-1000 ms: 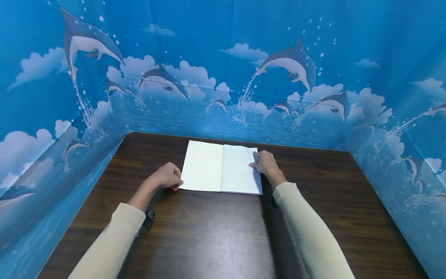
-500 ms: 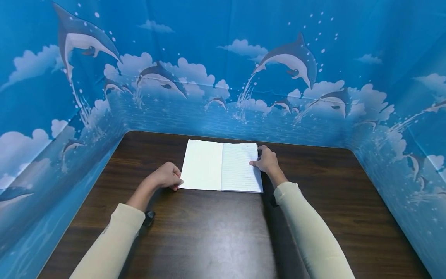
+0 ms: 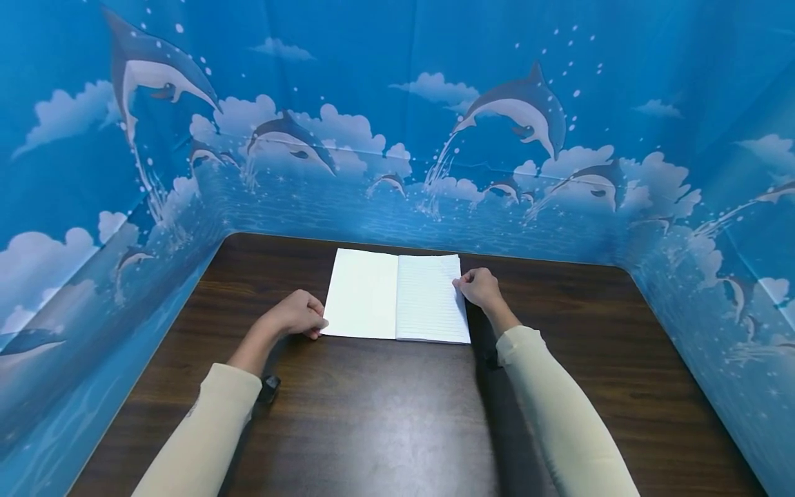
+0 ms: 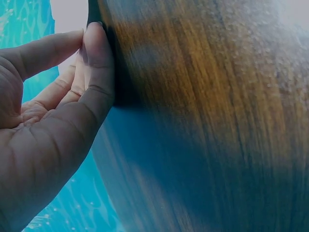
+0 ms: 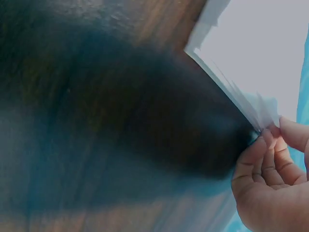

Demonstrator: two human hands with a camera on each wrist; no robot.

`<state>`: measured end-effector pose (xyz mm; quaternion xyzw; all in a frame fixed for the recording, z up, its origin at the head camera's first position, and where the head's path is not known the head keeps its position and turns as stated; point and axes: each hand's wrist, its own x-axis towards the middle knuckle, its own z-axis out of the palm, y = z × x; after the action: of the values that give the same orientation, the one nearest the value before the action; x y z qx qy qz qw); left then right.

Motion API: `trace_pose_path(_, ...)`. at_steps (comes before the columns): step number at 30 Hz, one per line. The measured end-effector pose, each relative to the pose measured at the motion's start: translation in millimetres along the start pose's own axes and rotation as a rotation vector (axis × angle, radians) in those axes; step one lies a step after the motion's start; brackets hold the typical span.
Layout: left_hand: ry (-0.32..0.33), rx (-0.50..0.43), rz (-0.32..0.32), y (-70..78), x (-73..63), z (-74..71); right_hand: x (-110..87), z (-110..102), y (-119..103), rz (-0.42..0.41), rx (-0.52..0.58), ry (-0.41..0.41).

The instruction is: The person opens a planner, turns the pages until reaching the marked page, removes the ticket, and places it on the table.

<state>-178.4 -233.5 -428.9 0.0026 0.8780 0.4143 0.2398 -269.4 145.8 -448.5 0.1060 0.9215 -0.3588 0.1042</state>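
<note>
An open notebook (image 3: 428, 304) lies flat near the table's far side. Its left page (image 3: 362, 293) is blank and its right page carries ruled lines. At the lower left corner, my left hand (image 3: 297, 314) pinches the notebook's edge between thumb and fingers; the left wrist view shows the fingertips meeting at the white paper (image 4: 71, 19). My right hand (image 3: 481, 288) pinches the ruled side by its right edge. In the right wrist view, several sheets (image 5: 231, 87) fan slightly apart at the edge beside those fingertips, and the other fingers curl toward the palm.
The notebook rests on a dark wood-grain table (image 3: 385, 414) with rounded far corners. A blue curtain (image 3: 373, 193) printed with dolphins and clouds surrounds its back and sides. A dark band (image 3: 268, 388) shows at the left wrist.
My right hand has drawn back slightly to the right, its thumb going from on the ruled page to the page's edge, where it now pinches. The left hand keeps its hold.
</note>
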Motion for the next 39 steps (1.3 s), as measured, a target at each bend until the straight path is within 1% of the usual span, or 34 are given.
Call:
trace_pose_path(4, -0.002, -0.007, 0.012, 0.1, 2.6, 0.6, 0.4, -10.7, -2.1, 0.008, 0.064, -0.055)
trace_pose_path(8, 0.0, -0.016, 0.003, 1.0, 3.0, -0.5, 0.3, -22.6, -11.6, -0.046, 0.087, -0.104)
trace_pose_path(12, 0.0, -0.019, 0.0, 0.8, 1.7, -2.0, -3.0, -32.3, -28.1, -0.123, 0.113, -0.141)
trace_pose_path(15, 0.005, -0.015, 0.001, 0.5, 0.5, -2.8, -6.6, -37.8, -42.0, -0.167, 0.156, -0.177)
trace_pose_path(17, 0.004, -0.012, 0.0, 0.4, 0.2, -3.0, -9.0, -40.6, -51.7, -0.197, 0.163, -0.187)
trace_pose_path(21, 0.006, -0.003, -0.009, 0.2, 0.3, -2.7, -12.8, -42.4, -71.3, -0.229, 0.179, -0.209)
trace_pose_path(25, 0.0, 0.005, -0.015, -0.1, -0.7, -2.2, -17.5, -37.6, -91.3, -0.225, 0.249, -0.244)
trace_pose_path(29, -0.004, 0.0, -0.015, 0.8, 0.1, -1.5, -22.3, -26.7, -109.3, -0.227, 0.32, -0.272)
trace_pose_path(34, 0.005, -0.004, -0.009, 2.4, 1.9, -1.3, -25.5, -8.3, -128.4, -0.245, 0.392, -0.304)
trace_pose_path(39, 0.013, -0.014, 0.01, 0.9, 1.8, 0.5, -23.8, 16.0, -144.5, -0.251, 0.479, -0.354)
